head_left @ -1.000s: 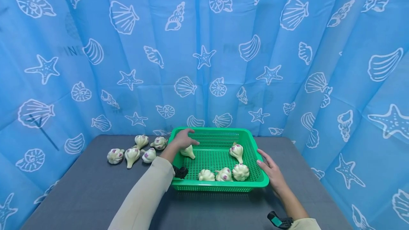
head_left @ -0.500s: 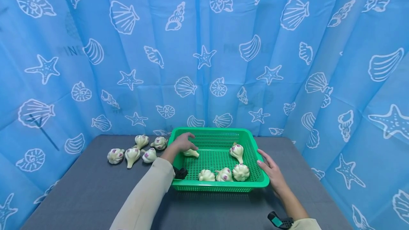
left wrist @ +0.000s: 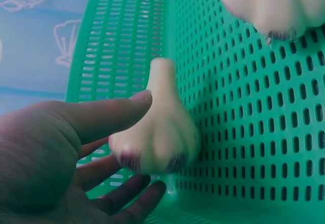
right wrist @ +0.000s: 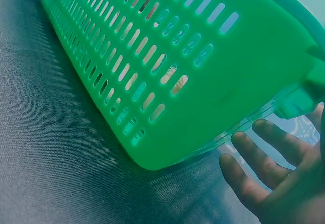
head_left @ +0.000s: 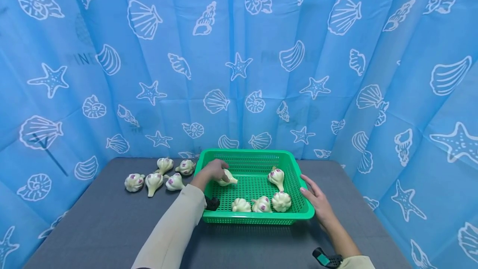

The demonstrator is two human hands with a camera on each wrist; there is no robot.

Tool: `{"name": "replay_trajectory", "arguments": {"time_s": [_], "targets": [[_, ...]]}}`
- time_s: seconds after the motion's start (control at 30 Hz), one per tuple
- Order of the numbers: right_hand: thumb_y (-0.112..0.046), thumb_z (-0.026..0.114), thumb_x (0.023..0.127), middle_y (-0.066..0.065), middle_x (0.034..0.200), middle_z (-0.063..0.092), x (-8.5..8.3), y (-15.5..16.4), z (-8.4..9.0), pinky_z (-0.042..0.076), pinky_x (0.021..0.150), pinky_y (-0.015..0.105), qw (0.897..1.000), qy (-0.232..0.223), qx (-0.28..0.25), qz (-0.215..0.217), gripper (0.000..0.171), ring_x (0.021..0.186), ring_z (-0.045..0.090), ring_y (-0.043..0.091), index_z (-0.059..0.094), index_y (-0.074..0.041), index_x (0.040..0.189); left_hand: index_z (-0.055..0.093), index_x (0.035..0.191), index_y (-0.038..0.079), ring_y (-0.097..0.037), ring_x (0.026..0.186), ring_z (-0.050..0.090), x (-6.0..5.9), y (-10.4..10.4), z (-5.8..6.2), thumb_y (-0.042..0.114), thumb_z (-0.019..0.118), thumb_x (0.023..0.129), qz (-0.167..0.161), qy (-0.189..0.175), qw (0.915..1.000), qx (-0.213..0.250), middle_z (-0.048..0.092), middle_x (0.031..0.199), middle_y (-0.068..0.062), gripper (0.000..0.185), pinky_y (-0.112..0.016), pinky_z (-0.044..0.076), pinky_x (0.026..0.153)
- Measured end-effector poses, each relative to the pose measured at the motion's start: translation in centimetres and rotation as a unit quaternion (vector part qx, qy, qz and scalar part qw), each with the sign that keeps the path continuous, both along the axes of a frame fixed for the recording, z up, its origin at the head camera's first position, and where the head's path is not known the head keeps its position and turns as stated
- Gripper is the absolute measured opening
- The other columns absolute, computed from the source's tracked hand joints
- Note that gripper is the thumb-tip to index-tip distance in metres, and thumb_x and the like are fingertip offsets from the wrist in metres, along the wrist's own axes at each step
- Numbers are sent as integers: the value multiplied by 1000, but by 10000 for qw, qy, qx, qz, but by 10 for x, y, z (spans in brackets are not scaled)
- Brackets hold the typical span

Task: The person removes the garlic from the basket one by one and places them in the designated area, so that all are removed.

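Observation:
My left hand [head_left: 215, 170] reaches into the left part of a green perforated basket [head_left: 257, 215]. It holds a garlic bulb [left wrist: 160, 127], thumb across the near face and fingers behind and below, as the left wrist view shows. The bulb's stem points right in the head view. More garlic bulbs lie in the basket: one at the right [head_left: 276, 177] and a row along the near side, including a middle bulb [head_left: 262, 204]. My right hand [head_left: 316, 198] rests at the basket's right end, thumb by the rim; its other fingers extend loosely near the outer wall in the right wrist view.
Several garlic bulbs [head_left: 154, 183] lie grouped on the grey table [head_left: 101, 223] left of the basket. A blue shell-print curtain [head_left: 239, 94] hangs behind and along the sides. Each wrist wears a black device, such as the right wrist device [head_left: 327, 257].
The garlic bulb under my left hand has turned from stem toward me to stem rightward and shifted slightly right. The left fingers have closed in on it. My right hand and the basket stay put.

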State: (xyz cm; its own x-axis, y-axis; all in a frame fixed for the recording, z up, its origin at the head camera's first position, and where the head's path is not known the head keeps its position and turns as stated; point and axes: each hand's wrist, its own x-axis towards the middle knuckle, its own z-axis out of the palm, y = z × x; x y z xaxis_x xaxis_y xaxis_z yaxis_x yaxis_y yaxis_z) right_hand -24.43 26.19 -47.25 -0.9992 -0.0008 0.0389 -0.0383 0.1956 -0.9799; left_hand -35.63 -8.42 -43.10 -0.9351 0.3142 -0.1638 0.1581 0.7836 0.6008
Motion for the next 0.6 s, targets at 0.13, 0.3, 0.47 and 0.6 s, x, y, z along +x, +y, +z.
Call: {"name": "replay_trajectory", "arguments": {"time_s": [0.13,0.3,0.47,0.6], "targets": [[-32,49,103,23,152,30,1,1,0,53,78,26,10000,33,-12,25,57,112,58,20,28,-13,153,62,128,2,-35,114,56,1,1,-1,8,77,83,-53,-90,9999,80,59,126,-18,48,-41,51,84],[-29,49,104,24,152,29,2,2,0,53,78,26,9999,98,-44,111,56,112,59,19,28,-13,153,63,127,7,-28,100,57,0,1,-4,9,76,84,-223,-216,9994,117,56,128,-16,46,-36,47,72],[-29,48,104,25,152,28,1,2,0,54,77,27,9998,127,-50,138,56,113,59,22,27,-12,153,61,125,9,-22,82,49,-1,2,-8,5,77,82,-324,-297,9989,138,56,125,-13,46,-32,41,61],[-30,49,104,24,152,29,0,2,-1,54,77,27,9999,91,-61,113,57,115,58,24,27,-12,153,58,132,9,-26,101,54,-1,2,-10,3,77,81,-471,-327,9984,33,50,136,-15,54,-34,45,68]]}}
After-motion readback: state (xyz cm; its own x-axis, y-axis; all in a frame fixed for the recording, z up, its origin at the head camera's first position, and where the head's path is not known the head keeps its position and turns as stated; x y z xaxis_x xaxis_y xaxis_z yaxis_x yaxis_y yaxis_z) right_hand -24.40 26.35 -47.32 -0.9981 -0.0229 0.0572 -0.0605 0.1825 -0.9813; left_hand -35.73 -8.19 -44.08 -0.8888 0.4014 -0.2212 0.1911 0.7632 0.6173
